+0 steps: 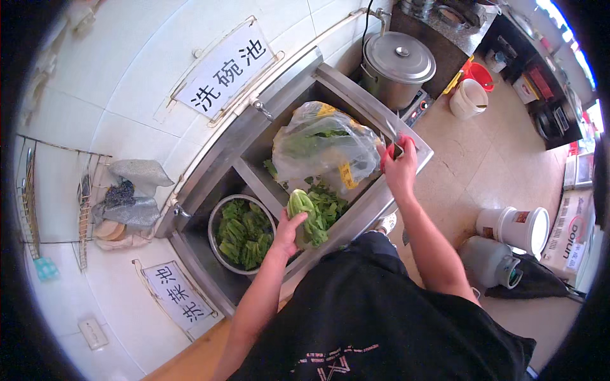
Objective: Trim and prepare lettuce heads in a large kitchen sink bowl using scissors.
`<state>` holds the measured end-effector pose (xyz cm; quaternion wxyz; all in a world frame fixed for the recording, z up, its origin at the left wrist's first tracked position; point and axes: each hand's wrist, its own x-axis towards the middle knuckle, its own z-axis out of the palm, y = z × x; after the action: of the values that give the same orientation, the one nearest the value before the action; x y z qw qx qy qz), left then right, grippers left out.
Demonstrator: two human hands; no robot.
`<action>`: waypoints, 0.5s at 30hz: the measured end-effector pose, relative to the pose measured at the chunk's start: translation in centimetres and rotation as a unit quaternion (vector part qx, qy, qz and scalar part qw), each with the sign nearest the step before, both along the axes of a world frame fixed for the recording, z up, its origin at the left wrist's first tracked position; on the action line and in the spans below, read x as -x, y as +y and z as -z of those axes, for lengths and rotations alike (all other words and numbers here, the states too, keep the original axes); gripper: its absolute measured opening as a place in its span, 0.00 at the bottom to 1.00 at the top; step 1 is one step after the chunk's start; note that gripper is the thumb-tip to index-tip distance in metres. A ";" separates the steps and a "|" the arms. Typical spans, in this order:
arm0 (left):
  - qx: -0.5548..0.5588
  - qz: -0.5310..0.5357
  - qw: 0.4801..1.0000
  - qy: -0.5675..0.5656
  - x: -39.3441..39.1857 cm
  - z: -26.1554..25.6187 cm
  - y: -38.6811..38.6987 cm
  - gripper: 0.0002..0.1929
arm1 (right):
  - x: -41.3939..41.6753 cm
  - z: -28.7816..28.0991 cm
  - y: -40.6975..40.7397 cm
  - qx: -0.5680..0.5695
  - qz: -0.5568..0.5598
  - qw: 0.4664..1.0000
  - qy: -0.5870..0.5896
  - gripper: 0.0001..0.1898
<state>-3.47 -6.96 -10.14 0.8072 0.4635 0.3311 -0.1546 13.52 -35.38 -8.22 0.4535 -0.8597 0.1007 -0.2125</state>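
My left hand (pixel 289 234) holds a head of leafy green lettuce (pixel 310 219) over the front edge of the right sink basin. At that basin's right rim, my right hand (pixel 400 162) is closed on scissors-like red-handled metal scissors (pixel 392 127), blades pointing away from me. Between the hands, a clear plastic bag (pixel 324 147) with yellow print holds more greens inside the basin. Loose green leaves (pixel 330 202) lie beside the bag. In the left basin stands a round metal bowl (pixel 211 243) filled with cut greens (pixel 243 233).
Two wall taps (pixel 262 109) (pixel 181 211) reach over the steel sink (pixel 329 228). A large lidded pot (pixel 399 59) stands on a cooker beyond it. Buckets (pixel 468 99) and a gas cylinder (pixel 486 262) stand on the floor to the right.
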 end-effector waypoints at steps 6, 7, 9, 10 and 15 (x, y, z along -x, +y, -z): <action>-0.061 0.017 0.998 -0.025 -0.2 -1.3 -1.3 0.45 | 7.7 -3.6 5.3 -0.259 -0.305 0.871 0.286 0.13; -0.094 0.029 0.993 -0.065 -0.3 -1.4 -1.5 0.48 | 8.0 -2.4 6.5 -0.258 -0.324 0.865 0.283 0.14; -0.160 0.063 0.978 -0.118 -0.4 -1.6 -1.8 0.48 | 8.3 -1.0 8.0 -0.255 -0.343 0.859 0.280 0.15; -0.225 0.091 0.955 -0.168 -0.5 -1.9 -1.8 0.48 | 8.3 -0.8 8.6 -0.247 -0.359 0.853 0.285 0.15; -0.093 0.072 0.986 -0.114 -0.7 -3.9 -0.4 0.43 | 7.2 -0.2 8.9 -0.327 -0.369 0.800 0.343 0.12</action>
<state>-2.74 -7.35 -6.28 0.7797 0.5739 0.2156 -0.1270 6.29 -26.51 -8.07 0.6878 -0.6490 -0.0116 0.3249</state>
